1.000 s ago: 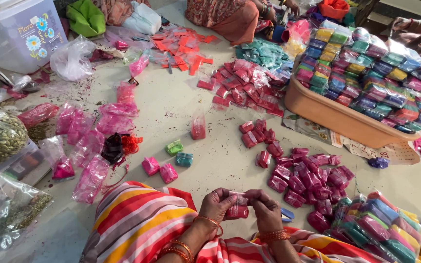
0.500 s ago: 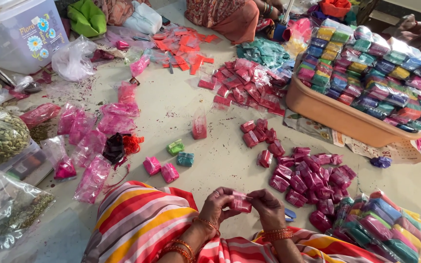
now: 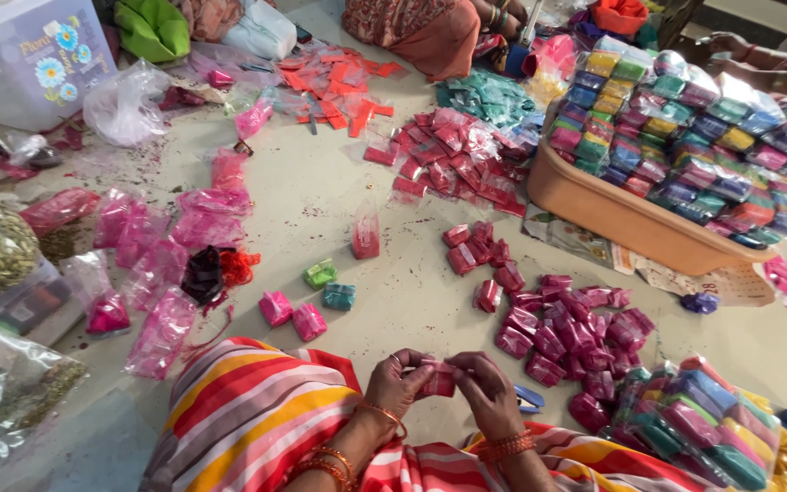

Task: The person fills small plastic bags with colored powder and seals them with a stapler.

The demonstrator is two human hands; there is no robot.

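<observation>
Packet-strewn floor (image 3: 393,273) under both hands.

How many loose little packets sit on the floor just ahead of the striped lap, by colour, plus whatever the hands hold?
Pink packets: 2
Green packet: 1
Teal packet: 1
Red packet pinched between left hand and right hand: 1
Total: 5
</observation>
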